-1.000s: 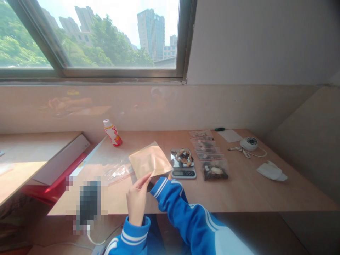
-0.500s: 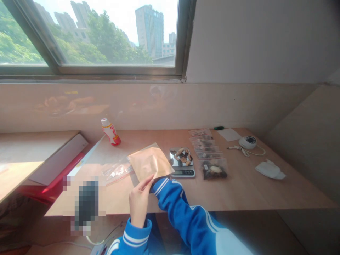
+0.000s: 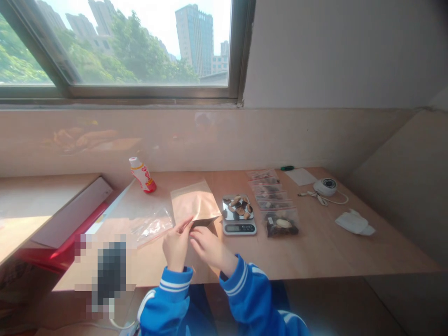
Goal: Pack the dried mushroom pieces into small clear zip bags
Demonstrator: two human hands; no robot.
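Note:
A brown kraft paper bag (image 3: 192,200) lies at a slant above the table, its near edge slightly parted and dark inside. My left hand (image 3: 176,247) pinches that near edge between thumb and fingers. Beside it, my right hand (image 3: 212,249) has its fingers closed at the same edge, close to the left fingertips. Just right of the bag stands a digital scale (image 3: 240,229) with brown and dark dried pieces (image 3: 240,206) spread over its plate. Left of the bag is a clear plastic bag (image 3: 152,226), lying flat.
A red and white bottle (image 3: 142,175) stands at the back left. Several zip bags (image 3: 282,224) with contents line up right of the scale. Farther right are a white dome camera (image 3: 325,187) with cable, a crumpled white tissue (image 3: 354,224), white paper (image 3: 300,176) and a green-handled tool (image 3: 287,168).
My right hand has come back from behind the paper bag to its near edge, now in sight. The bag has turned and lowered slightly, uncovering the whole scale.

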